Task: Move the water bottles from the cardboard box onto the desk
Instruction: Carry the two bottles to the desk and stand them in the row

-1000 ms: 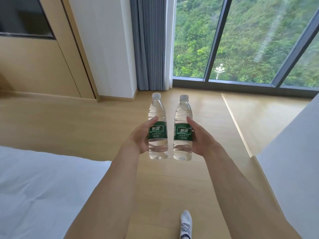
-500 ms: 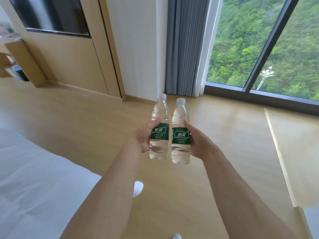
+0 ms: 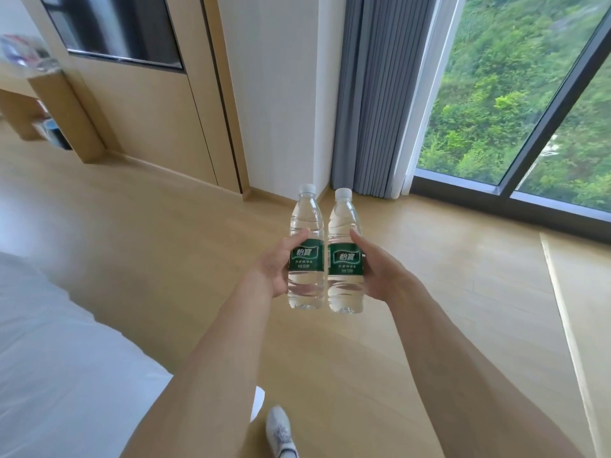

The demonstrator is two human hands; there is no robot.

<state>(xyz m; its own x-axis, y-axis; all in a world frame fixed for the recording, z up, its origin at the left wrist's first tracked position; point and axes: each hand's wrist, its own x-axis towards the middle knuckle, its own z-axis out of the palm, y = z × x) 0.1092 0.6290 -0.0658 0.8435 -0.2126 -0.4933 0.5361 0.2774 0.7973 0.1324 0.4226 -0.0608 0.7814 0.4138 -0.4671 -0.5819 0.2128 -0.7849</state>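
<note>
two water bottles are carried upright, side by side and almost touching, above a wood floor (image 3: 148, 259). the left hand (image 3: 277, 262) grips the left bottle (image 3: 305, 252); the right hand (image 3: 377, 269) grips the right bottle (image 3: 345, 256). this looks like the carrying step. the blurred surface far left may be the desk (image 3: 20, 94); next, set both down there.

Bed (image 3: 59, 352) left — curtain (image 3: 373, 94), window (image 3: 515, 94).

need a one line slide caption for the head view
Left hand and right hand each hold an upright clear plastic water bottle with a green label side by side above the light wooden floor.
</note>
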